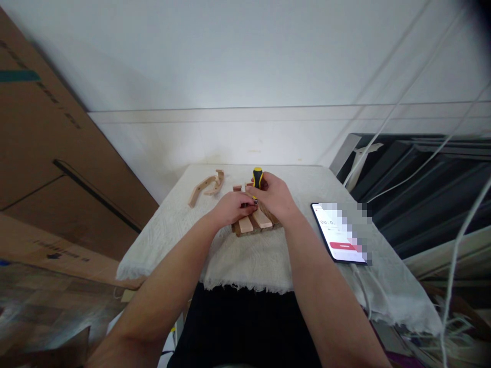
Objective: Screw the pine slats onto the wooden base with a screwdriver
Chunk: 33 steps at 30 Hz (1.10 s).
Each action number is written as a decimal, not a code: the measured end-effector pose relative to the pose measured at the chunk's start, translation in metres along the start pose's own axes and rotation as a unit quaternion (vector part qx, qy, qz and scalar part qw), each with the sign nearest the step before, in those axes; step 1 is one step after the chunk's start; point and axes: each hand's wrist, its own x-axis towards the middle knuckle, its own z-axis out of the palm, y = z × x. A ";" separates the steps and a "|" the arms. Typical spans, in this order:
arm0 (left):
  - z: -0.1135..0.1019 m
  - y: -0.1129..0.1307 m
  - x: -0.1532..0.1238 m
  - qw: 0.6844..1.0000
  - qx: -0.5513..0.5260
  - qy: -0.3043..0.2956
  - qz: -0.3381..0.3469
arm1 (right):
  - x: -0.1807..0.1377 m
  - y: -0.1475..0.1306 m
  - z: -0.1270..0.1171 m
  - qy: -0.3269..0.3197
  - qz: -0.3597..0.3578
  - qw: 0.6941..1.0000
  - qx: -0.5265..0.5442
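Note:
My right hand [273, 193] is closed round the black and yellow handle of a screwdriver [258, 177], which stands nearly upright with its tip down. Close to that tip, my left hand [235, 207] pinches its fingers together; whatever they hold is too small to make out. Beneath both hands lies a small wooden slatted piece [245, 225], light strips over darker wood, partly hidden by the hands. Two curved wooden parts [202, 189] with small holes lie on the cloth to the left, beyond my left hand.
A white fringed cloth [245, 260] covers the table. To the right lies a lit phone [339, 235] showing a timer. Large cardboard [57, 153] leans at the left, a white wall stands behind, and white cables [456, 255] hang at the right.

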 end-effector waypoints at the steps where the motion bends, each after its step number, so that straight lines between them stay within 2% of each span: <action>1: 0.000 0.000 0.000 1.000 0.000 0.000 0.001 | 0.000 0.000 0.000 0.000 0.000 1.000 0.003; 5: -0.001 0.001 0.000 1.000 -0.001 -0.004 0.001 | -0.002 -0.002 -0.001 -0.003 -0.021 0.999 0.043; 9: -0.001 0.001 0.000 1.000 0.000 -0.007 -0.002 | -0.002 -0.003 -0.001 0.013 -0.043 0.999 0.028; 26: -0.001 0.001 0.001 1.000 0.000 -0.009 -0.010 | 0.000 -0.005 -0.002 0.015 -0.029 0.999 0.026; 33: 0.000 0.000 0.001 1.000 0.000 -0.010 -0.017 | -0.002 -0.005 -0.002 -0.004 -0.035 0.998 0.059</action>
